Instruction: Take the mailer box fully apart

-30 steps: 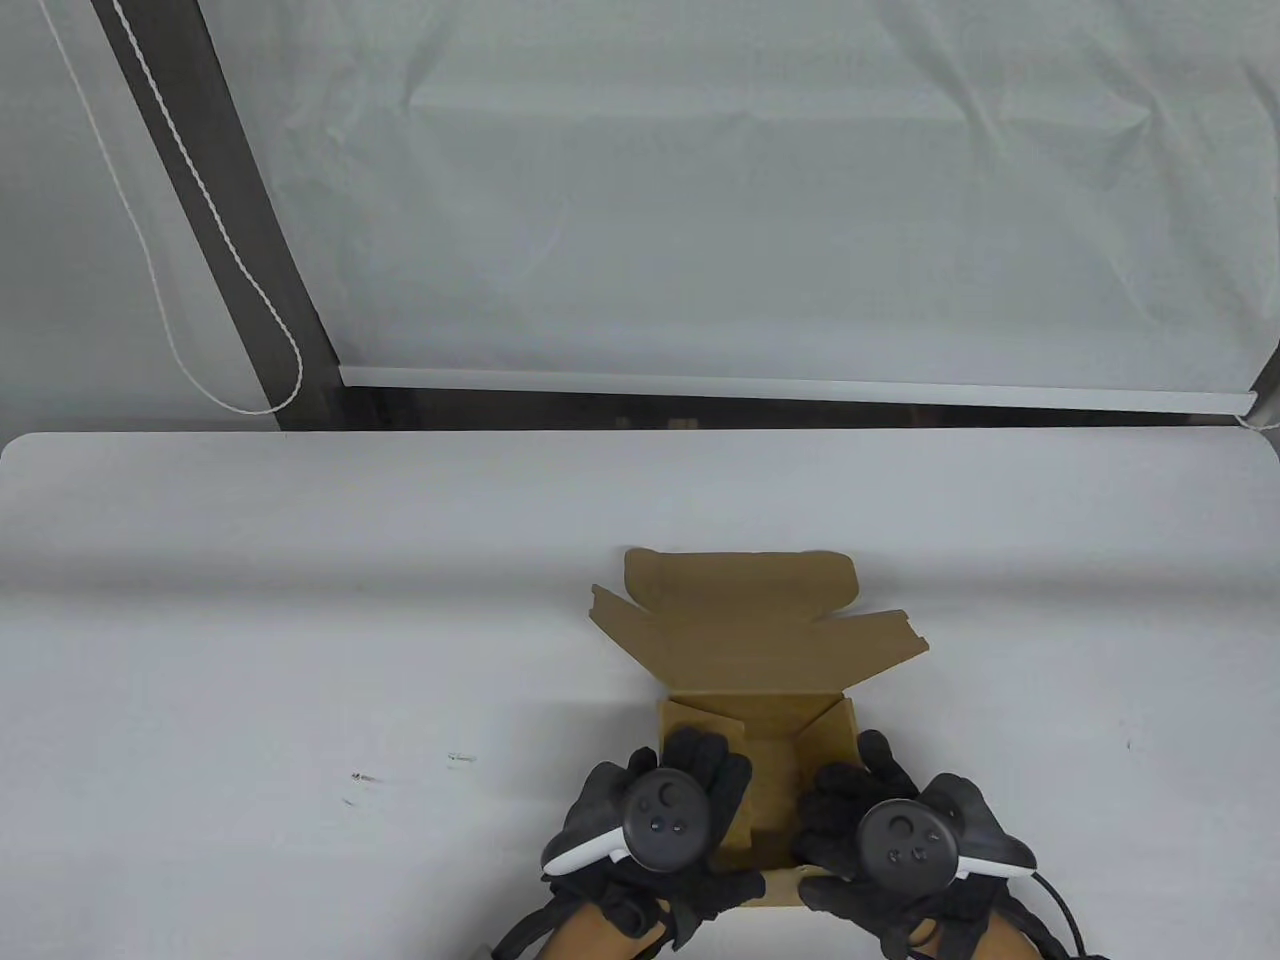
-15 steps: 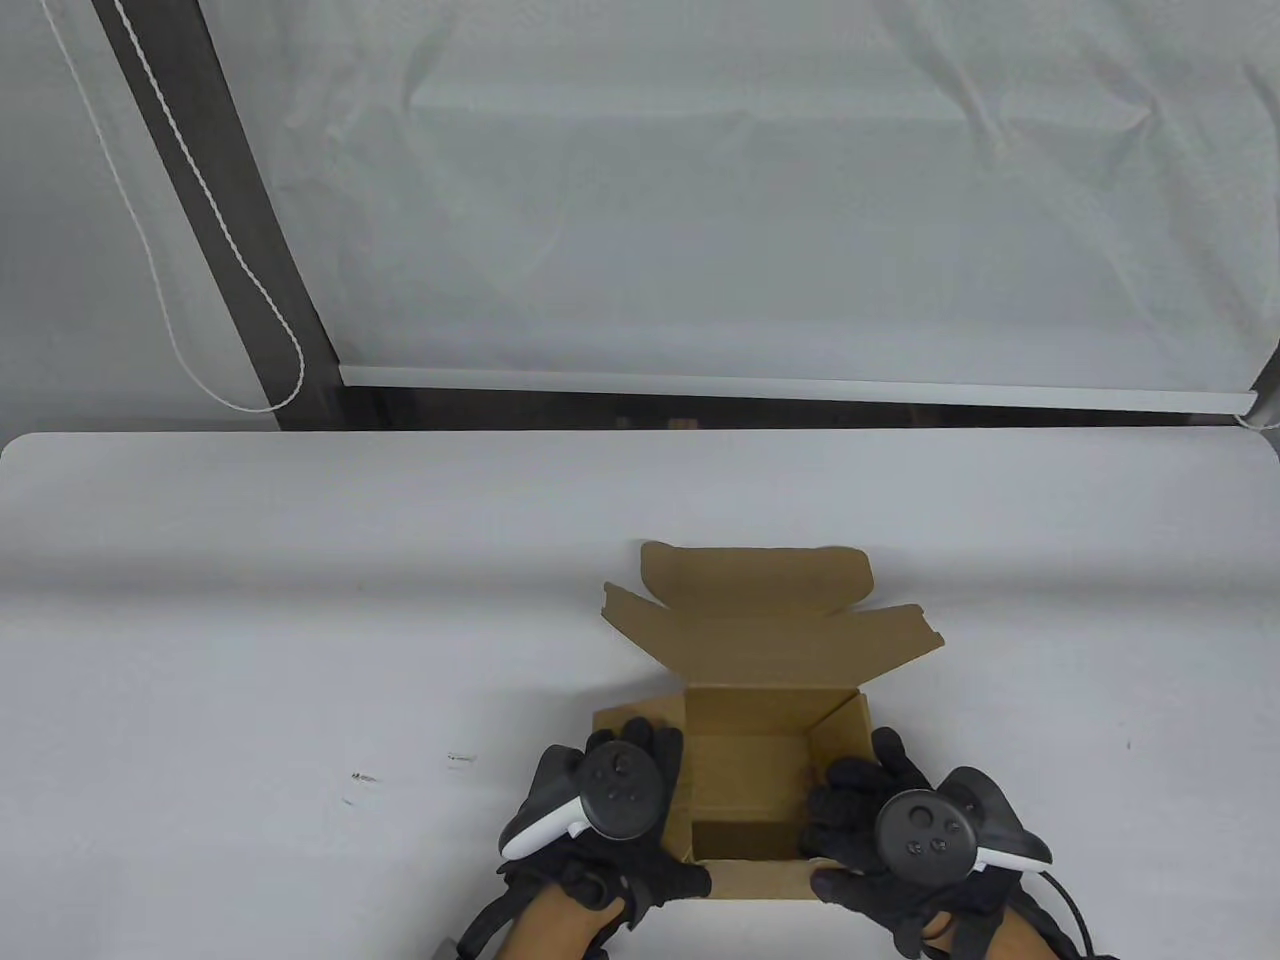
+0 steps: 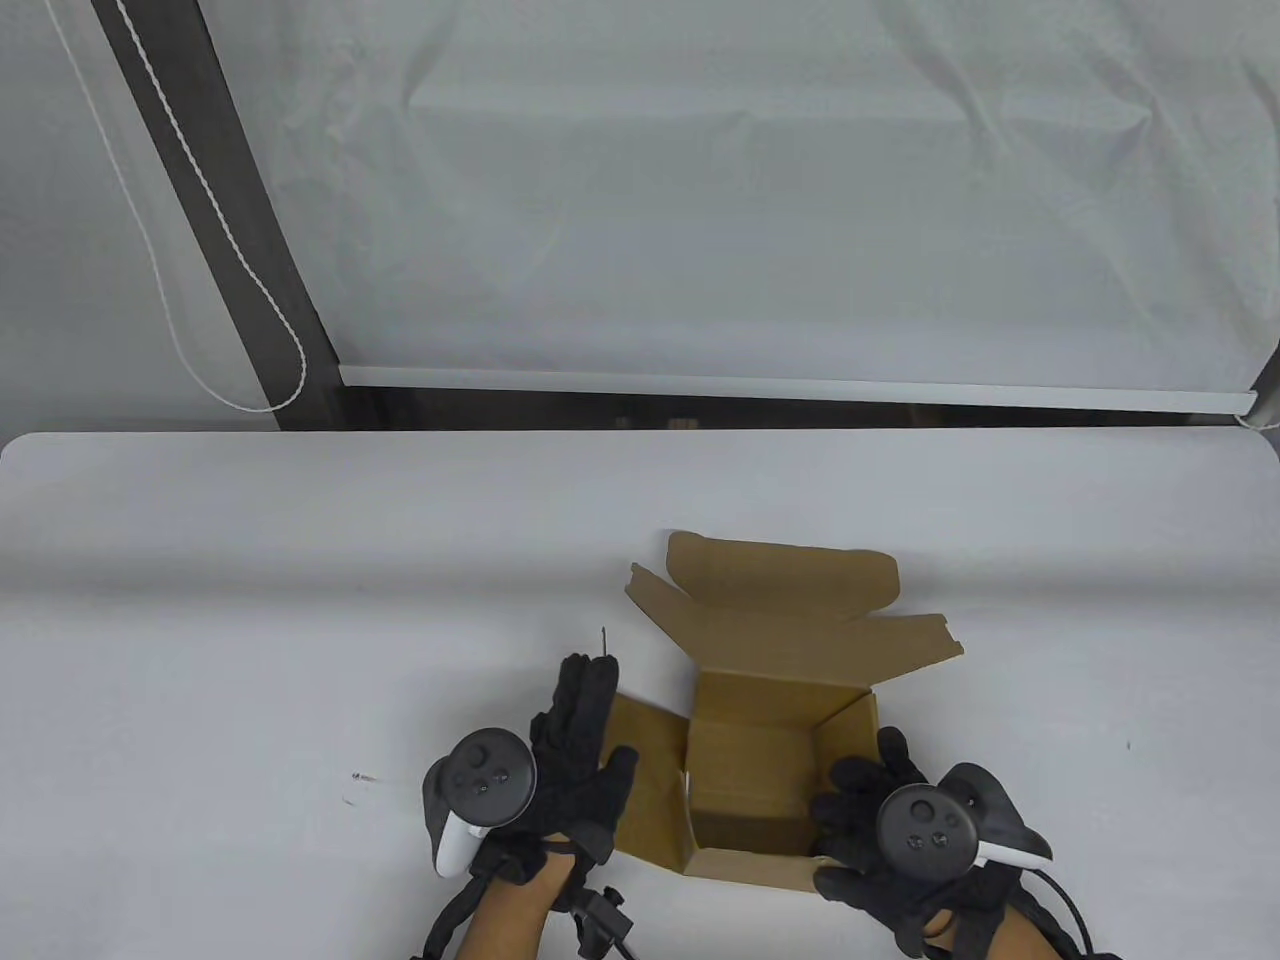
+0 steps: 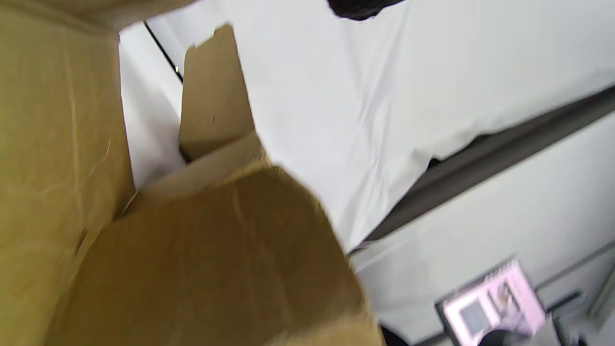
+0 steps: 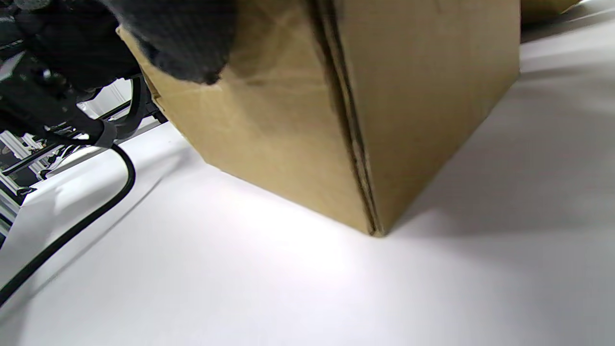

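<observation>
The brown cardboard mailer box (image 3: 760, 775) stands near the table's front edge. Its lid (image 3: 790, 610) is open and leans away toward the back. Its left side panel (image 3: 650, 790) is folded out to the left. My left hand (image 3: 578, 750) lies on that panel with the fingers stretched out. My right hand (image 3: 865, 815) grips the box at its right front corner, with fingers over the right wall. In the right wrist view a gloved finger (image 5: 182, 43) presses on the box's outer wall (image 5: 408, 96). The left wrist view shows the cardboard (image 4: 192, 264) from close up.
The white table (image 3: 250, 600) reaches its far edge about mid-frame. Behind it hangs a white blind (image 3: 750, 200) with a cord (image 3: 200, 200) at the left. A black glove cable (image 5: 96, 206) lies on the table by the right wrist.
My left hand has moved out of the box to the left, and the left side panel has folded outward under it. The box has shifted slightly right. The right hand keeps its grip.
</observation>
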Tool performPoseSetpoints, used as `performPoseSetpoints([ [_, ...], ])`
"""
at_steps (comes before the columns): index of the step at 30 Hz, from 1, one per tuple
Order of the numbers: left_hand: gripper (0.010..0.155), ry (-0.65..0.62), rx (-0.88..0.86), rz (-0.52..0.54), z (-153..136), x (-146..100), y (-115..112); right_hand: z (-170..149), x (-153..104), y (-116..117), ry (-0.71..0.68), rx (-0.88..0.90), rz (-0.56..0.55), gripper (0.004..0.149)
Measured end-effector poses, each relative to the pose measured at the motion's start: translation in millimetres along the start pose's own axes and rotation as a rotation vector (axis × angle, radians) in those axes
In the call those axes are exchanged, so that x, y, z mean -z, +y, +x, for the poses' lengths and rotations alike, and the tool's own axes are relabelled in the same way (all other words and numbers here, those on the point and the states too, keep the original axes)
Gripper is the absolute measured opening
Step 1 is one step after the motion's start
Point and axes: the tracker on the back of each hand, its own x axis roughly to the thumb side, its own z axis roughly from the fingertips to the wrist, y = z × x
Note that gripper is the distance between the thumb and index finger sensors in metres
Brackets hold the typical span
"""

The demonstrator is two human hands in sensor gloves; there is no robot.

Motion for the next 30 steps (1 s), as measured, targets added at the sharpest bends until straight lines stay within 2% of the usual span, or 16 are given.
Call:
performPoseSetpoints([
  [2, 0.07, 0.014, 0.07, 0.028, 0, -2, 5, -1, 0, 0, 0.007, -0.001, -0.001, 0.046],
  [4, 0.052, 0.064, 0.17, 0.034, 0, -2, 7, -1, -1, -1, 0.012, 0.003, -0.001, 0.046],
  [5, 0.049, 0.127, 0.253, 0.034, -1, -3, 8, -2, -1, -1, 0.014, 0.002, -0.001, 0.046],
  [7, 0.057, 0.287, 0.428, 0.011, -6, -4, 10, -2, -1, -1, 0.019, 0.0, -0.001, 0.046],
  [8, 0.063, 0.44, 0.526, -0.025, -11, -7, 12, -3, -1, -2, 0.019, -0.001, 0.0, 0.046],
  [9, 0.067, 0.542, 0.552, -0.083, -17, -9, 13, -3, -1, -2, 0.019, 0.0, 0.0, 0.046],
  [11, 0.071, 0.647, 0.545, -0.161, -30, -11, 14, -3, -1, -2, 0.014, -0.004, -0.003, 0.046],
  [15, 0.069, 0.69, 0.51, -0.142, -36, -11, 20, -3, -1, -1, 0.005, -0.009, -0.003, 0.046],
  [17, 0.071, 0.768, 0.526, -0.26, -41, -13, 22, -4, -2, -2, 0.001, -0.002, -0.003, 0.047],
  [20, 0.086, 0.953, 0.523, -0.53, -58, -23, 17, -5, -2, -2, -0.002, 0.008, 0.006, 0.047],
  [21, 0.088, 0.984, 0.52, -0.573, -59, -23, 15, -5, -2, -2, -0.001, 0.01, 0.005, 0.048],
  [25, 0.077, 0.801, 0.634, -0.34, -39, -8, 14, -2, -2, 0, -0.03, 0.0, -0.01, 0.048],
  [28, 0.078, 0.509, 0.54, -0.2, -21, -2, 3, 9, 3, 6, -0.056, -0.004, -0.018, 0.049],
  [30, 0.08, 0.407, 0.454, -0.201, -12, 1, -14, 17, 9, 9, -0.079, -0.008, -0.027, 0.049],
])
